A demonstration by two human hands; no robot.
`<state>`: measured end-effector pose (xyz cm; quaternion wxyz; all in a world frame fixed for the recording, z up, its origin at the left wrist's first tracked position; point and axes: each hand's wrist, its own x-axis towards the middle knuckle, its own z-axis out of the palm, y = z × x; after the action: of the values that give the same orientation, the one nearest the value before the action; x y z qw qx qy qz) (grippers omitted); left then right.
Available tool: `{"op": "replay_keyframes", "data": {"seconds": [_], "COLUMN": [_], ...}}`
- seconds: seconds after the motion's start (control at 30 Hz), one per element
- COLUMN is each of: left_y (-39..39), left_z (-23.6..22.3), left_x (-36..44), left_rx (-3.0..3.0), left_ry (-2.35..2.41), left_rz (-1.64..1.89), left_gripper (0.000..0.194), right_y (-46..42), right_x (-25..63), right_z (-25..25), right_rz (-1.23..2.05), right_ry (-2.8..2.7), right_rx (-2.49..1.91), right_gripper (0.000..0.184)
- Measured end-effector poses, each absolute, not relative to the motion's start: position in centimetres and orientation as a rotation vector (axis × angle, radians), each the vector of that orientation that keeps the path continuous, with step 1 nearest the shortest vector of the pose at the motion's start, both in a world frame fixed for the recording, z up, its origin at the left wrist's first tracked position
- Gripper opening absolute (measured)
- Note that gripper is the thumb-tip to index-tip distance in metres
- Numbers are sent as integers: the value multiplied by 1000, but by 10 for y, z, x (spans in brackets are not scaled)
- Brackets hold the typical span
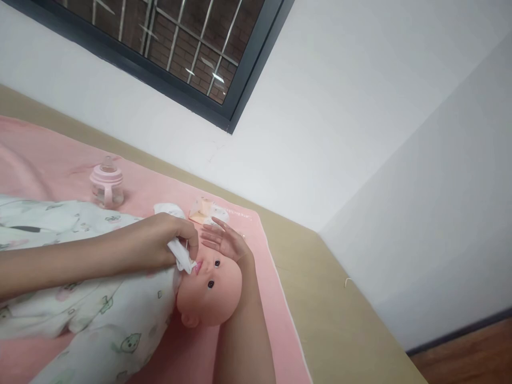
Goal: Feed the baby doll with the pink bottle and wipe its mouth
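A baby doll (216, 304) lies on its back, its bare head to the right and its body in a pale garment (132, 330) printed with small green figures. My left hand (164, 237) comes in from the left edge over the doll's chest. Its fingers are closed on a crumpled white tissue (182, 256), whose tip touches the doll's mouth (198, 268). My right hand (226, 241) is beyond the head, open with fingers spread, nothing in it. My right forearm passes beneath the doll's head.
A pink mat (276, 298) covers part of the wooden surface (320, 298). A pink-lidded baby bottle (107, 184) stands beyond the doll's body. Behind my hands lie a white cloth or tissue (168, 209) and a small patterned packet (202, 210). A white wall (320, 106) and barred window (192, 42) rise behind.
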<state>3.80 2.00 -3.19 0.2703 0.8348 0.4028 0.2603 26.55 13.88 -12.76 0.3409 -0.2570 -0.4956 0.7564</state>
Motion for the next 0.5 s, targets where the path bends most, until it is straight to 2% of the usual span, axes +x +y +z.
{"op": "replay_keyframes", "data": {"seconds": [0.1, 0.5], "left_y": [20, 30], "left_z": [-26, -27], "left_x": [39, 46], "left_rx": [2287, 2375], "left_ry": [1075, 1052], "left_rz": [701, 731], "left_gripper": [24, 19], "right_y": [139, 141], "right_x": [265, 265], "right_z": [-127, -129], "right_rz": [1963, 1965], "right_ry": [-1294, -1272], "right_rx": [-673, -701], "right_gripper": [49, 50]}}
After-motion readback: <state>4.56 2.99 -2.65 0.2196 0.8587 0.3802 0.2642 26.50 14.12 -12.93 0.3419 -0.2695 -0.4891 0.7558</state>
